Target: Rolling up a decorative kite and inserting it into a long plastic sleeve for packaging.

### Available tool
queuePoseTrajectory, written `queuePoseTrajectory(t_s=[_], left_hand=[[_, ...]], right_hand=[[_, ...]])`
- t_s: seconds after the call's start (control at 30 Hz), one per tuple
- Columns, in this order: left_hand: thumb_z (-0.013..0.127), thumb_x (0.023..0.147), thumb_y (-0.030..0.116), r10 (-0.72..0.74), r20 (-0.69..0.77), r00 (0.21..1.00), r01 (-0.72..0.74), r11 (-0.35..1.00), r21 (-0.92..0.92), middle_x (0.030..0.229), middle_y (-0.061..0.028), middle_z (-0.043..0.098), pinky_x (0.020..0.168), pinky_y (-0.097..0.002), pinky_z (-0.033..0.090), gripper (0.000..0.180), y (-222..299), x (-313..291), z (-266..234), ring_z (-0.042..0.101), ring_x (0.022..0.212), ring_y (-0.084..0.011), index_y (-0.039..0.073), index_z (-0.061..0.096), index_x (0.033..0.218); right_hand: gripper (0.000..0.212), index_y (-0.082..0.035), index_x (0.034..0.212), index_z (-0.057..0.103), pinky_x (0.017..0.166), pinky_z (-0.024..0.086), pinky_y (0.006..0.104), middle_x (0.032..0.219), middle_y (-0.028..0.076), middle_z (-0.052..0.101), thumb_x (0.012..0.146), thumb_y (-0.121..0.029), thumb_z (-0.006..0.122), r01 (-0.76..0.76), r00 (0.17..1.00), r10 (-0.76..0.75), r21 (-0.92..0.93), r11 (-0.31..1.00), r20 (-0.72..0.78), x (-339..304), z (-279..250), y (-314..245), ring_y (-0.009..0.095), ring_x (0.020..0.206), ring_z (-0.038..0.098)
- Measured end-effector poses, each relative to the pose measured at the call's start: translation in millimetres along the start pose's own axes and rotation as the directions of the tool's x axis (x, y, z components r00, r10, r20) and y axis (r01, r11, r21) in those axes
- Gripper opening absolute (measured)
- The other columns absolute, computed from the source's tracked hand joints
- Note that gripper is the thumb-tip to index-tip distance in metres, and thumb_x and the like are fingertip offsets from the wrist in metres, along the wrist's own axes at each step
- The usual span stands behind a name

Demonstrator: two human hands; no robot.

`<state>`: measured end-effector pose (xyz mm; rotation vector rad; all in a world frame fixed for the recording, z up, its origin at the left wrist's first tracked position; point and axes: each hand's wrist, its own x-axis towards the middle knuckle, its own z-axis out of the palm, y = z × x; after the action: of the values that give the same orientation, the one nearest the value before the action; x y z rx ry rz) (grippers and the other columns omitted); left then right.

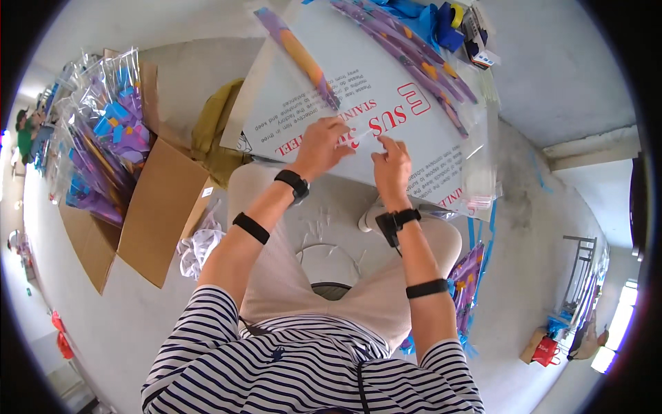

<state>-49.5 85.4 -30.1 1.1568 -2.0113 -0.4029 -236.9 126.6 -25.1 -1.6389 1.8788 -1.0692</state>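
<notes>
One purple strip point(301, 56) lies beyond both curled hands point(320, 146), nearer the left; I cannot tell their grip.

Pale grey floor point(520, 297), bright window point(623, 314)

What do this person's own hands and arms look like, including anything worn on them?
The left hand and right hand are ungloved. Each wrist has a black strap with a dark, boxy device; each forearm has a plain black band. The short sleeves are white with dark stripes.
</notes>
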Motion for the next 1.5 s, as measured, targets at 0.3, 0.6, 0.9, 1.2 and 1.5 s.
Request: queuePoseTrajectory(t_s=[0.3,0.6,0.9,1.2,1.5], left_hand=[[0.065,0.076,-0.003,-0.109,0.035,0.993,0.108,0.994,0.031,0.085,-0.0065,0.060,0.073,-0.0427,0.043,0.012,12.3,-52.1,18.0,0.058,0.087,-0.0279,0.008,0.060,0.078],[0.066,0.074,-0.003,-0.273,0.120,0.954,0.284,0.956,-0.079,0.083,-0.0092,0.064,0.069,-0.0438,0.048,0.014,31.8,-84.3,-1.9,0.062,0.082,-0.0324,0.005,0.061,0.083],[0.073,0.081,0.011,-0.257,-0.121,0.959,0.238,0.960,-0.149,0.112,-0.0155,0.067,0.086,-0.0466,0.050,0.029,14.9,-45.3,-20.4,0.062,0.107,-0.0362,0.005,0.065,0.109],[0.067,0.086,0.052,-0.120,0.202,0.972,0.026,0.909,0.416,0.160,-0.0132,0.029,0.111,-0.0685,0.022,0.078,-9.5,-37.2,29.0,0.025,0.149,-0.0303,0.014,0.042,0.149],[0.062,0.088,0.058,-0.114,0.234,0.966,0.002,0.902,0.432,0.161,-0.0124,0.027,0.113,-0.0700,0.017,0.078,-13.1,-32.3,31.1,0.022,0.151,-0.0300,0.017,0.041,0.150]], right_hand=[[0.030,-0.011,0.094,0.071,0.081,0.047,0.0421,0.097,0.008,0.055,0.067,0.002,0.073,0.437,0.893,-0.369,-0.300,0.848,0.257,3.4,15.7,14.8,0.029,0.096,0.055],[0.012,-0.006,0.078,0.059,0.074,0.044,0.0428,0.085,0.009,0.057,0.072,0.002,0.066,0.463,0.854,-0.426,-0.064,0.884,0.298,-41.5,7.9,17.5,0.032,0.087,0.056],[0.013,-0.005,0.081,0.058,0.074,0.045,0.0444,0.082,0.010,0.058,0.074,0.003,0.063,0.378,0.926,-0.373,-0.218,0.900,0.064,-21.5,-2.2,23.2,0.033,0.083,0.058],[0.019,-0.007,0.085,0.064,0.080,0.046,0.0426,0.091,0.008,0.062,0.070,0.002,0.067,0.487,0.870,-0.419,-0.313,0.815,0.261,-43.3,-38.0,33.8,0.031,0.090,0.057],[0.017,-0.012,0.082,0.068,0.076,0.043,0.0417,0.086,0.006,0.057,0.071,-0.001,0.067,0.555,0.818,-0.490,-0.191,0.810,0.302,-26.8,-3.1,12.5,0.028,0.090,0.056]])
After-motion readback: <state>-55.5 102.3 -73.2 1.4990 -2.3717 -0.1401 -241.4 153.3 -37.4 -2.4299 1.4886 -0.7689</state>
